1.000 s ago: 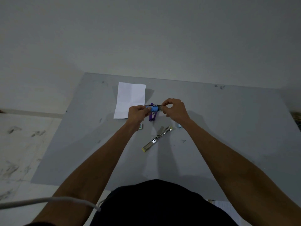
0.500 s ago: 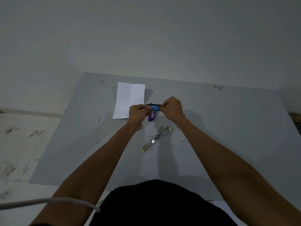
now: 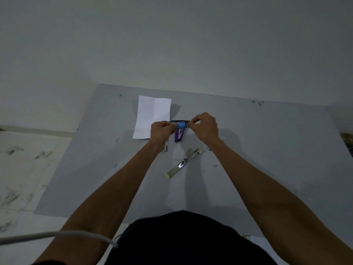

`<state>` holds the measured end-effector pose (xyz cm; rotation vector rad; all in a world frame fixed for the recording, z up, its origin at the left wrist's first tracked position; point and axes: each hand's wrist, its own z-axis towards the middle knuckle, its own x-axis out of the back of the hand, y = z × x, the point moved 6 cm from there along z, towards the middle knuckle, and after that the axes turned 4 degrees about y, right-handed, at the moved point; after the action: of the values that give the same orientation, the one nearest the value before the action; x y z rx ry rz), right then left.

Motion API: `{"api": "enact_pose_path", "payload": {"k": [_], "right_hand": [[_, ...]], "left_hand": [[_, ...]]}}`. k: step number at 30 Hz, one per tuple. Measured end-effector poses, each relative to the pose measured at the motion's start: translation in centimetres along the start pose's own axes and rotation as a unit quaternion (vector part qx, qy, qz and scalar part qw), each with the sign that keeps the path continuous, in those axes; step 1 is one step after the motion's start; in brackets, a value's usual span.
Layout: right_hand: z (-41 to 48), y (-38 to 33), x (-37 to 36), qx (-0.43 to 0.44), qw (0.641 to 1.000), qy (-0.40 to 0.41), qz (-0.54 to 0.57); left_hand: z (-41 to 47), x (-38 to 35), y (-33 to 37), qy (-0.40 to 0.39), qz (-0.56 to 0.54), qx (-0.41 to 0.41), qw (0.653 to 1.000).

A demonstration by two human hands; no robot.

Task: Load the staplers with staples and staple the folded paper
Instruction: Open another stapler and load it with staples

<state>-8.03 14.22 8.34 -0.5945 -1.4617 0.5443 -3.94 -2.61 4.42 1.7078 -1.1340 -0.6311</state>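
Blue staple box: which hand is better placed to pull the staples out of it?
Probably the right hand: its fingertips pinch the blue staple box at its grey end, while the left hand grips the body.

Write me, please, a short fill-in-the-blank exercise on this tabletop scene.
The left hand and right hand together hold a small black-and-____ box.
The stapler on the table between the two hands is ____.
The folded paper lies ____ of that stapler.
The opened metal stapler has a ____ end.
Missing words: blue; purple; left; yellow.

A black garment is worn, forearms bare
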Motion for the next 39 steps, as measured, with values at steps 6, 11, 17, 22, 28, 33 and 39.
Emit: {"api": "enact_pose_path", "payload": {"k": [6,11,17,22,28,33,39], "right_hand": [[-0.1,-1.3,-0.2,0.054,0.998,0.001,-0.013],[0.2,-1.1,-0.2,0.020,0.999,-0.022,-0.038],[0.5,-1.1,-0.3,0.000,0.999,-0.041,-0.019],[0.7,-0.1,-0.4,-0.051,0.995,-0.039,0.081],[0.7,1.3,0.0,-0.193,0.930,-0.017,0.312],[-0.7,2.7,-1.0,-0.336,0.791,-0.050,0.509],[-1.5,2.8,-2.4,-0.289,0.813,-0.109,0.493]], "left_hand": [[0.0,0.2,0.3,0.003,-0.008,-0.010,1.000],[-0.2,0.2,0.6,-0.002,-0.013,-0.011,1.000],[-0.3,0.2,0.5,-0.001,-0.011,-0.003,1.000],[-0.1,0.2,0.5,-0.002,-0.015,0.005,1.000],[-0.3,0.2,0.5,-0.011,-0.034,0.020,0.999],[-0.7,0.0,0.7,-0.022,-0.064,0.032,0.997],[-1.0,-0.3,0.7,-0.030,-0.068,0.035,0.997]]}}
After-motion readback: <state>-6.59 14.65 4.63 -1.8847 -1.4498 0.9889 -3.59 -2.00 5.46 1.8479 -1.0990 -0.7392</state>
